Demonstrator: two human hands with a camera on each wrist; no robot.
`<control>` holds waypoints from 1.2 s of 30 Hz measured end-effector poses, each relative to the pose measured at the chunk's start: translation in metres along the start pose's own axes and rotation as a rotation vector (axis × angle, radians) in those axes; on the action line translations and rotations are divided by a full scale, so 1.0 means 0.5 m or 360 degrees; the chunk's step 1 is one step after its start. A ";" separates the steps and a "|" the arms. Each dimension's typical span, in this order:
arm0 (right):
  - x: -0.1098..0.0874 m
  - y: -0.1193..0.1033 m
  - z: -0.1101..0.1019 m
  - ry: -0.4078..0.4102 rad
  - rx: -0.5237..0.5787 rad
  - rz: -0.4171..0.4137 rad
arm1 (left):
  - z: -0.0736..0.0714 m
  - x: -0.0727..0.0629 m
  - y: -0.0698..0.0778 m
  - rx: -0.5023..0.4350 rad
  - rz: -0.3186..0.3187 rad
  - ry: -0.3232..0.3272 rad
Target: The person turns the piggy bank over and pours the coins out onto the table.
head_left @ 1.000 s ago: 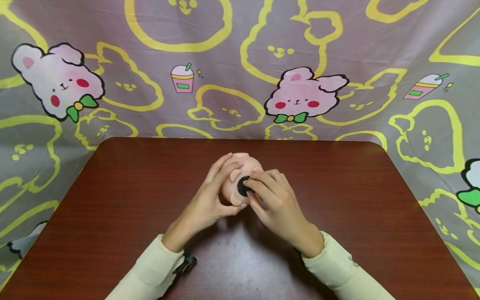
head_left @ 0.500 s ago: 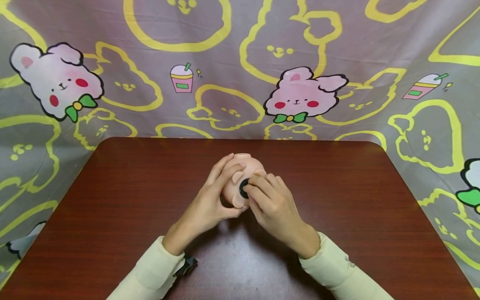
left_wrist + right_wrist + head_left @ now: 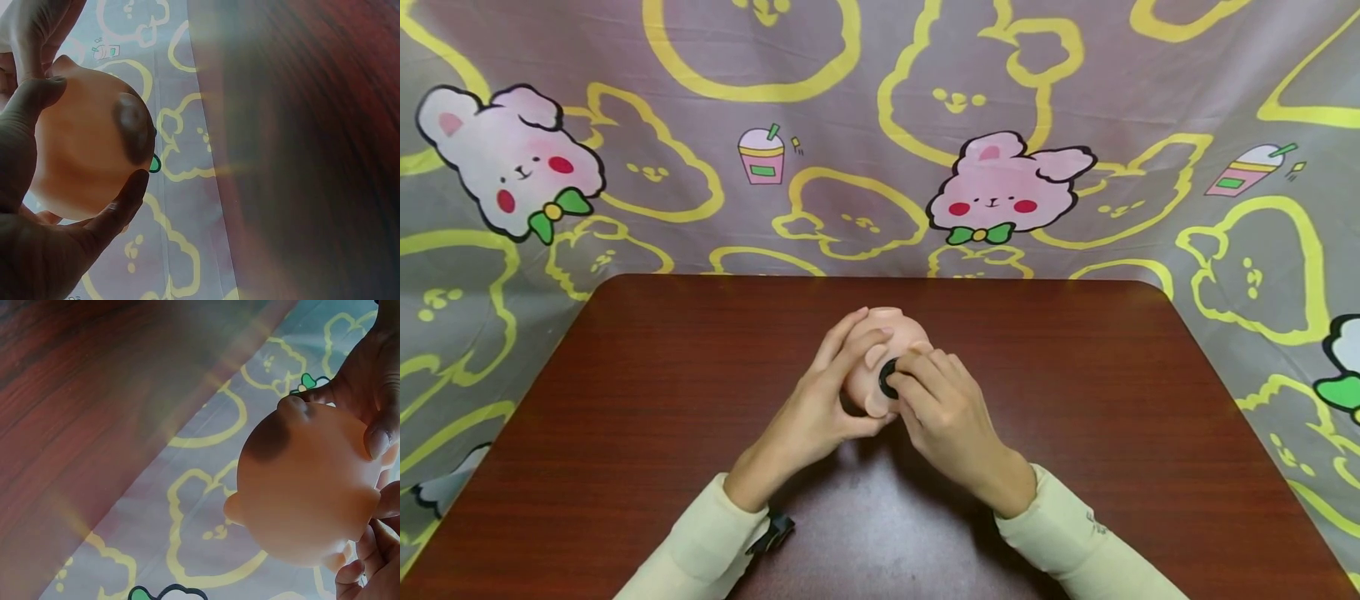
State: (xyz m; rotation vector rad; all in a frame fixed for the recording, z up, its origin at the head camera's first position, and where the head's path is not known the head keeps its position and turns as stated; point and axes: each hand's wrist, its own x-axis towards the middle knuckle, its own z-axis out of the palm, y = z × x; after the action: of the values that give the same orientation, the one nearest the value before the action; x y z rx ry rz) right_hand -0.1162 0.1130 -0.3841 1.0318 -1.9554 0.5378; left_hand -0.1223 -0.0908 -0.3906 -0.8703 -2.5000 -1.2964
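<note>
A round pink piggy bank (image 3: 906, 327) is tipped in both hands above the middle of the table, its stubby feet and underside facing me. Set among the feet is a round black plug (image 3: 886, 380). My left hand (image 3: 812, 400) grips the bank from the left, fingers over the top and thumb at the lower side. The right hand (image 3: 953, 412) has its thumb and bent fingers pinching at the plug, covering its right part. In the left wrist view the bank (image 3: 87, 144) shows a dark patch; in the right wrist view the bank (image 3: 306, 487) shows its smooth rounded side.
The reddish-brown wooden table (image 3: 647, 400) has rounded far corners. A grey cloth (image 3: 865, 125) with yellow outlines and cartoon rabbits hangs behind and along both sides. A black strap piece (image 3: 772, 532) shows under the left sleeve.
The piggy bank has shifted slightly right and toward me, while the right wrist has drawn a little left. The hold of both hands stays the same.
</note>
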 end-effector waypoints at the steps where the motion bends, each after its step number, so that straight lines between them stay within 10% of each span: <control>1: 0.000 0.000 0.000 -0.0001 -0.0007 -0.0004 | 0.000 0.000 0.000 0.0004 0.0009 0.0006; 36: -0.003 -0.004 0.006 0.0049 -0.0033 0.0068 | 0.005 -0.001 -0.001 0.0043 -0.0008 0.0010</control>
State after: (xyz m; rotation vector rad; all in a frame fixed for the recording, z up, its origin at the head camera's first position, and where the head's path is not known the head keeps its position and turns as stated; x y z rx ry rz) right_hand -0.1156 0.1106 -0.3869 0.9652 -1.9555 0.5525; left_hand -0.1221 -0.0891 -0.3927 -0.8535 -2.5106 -1.2623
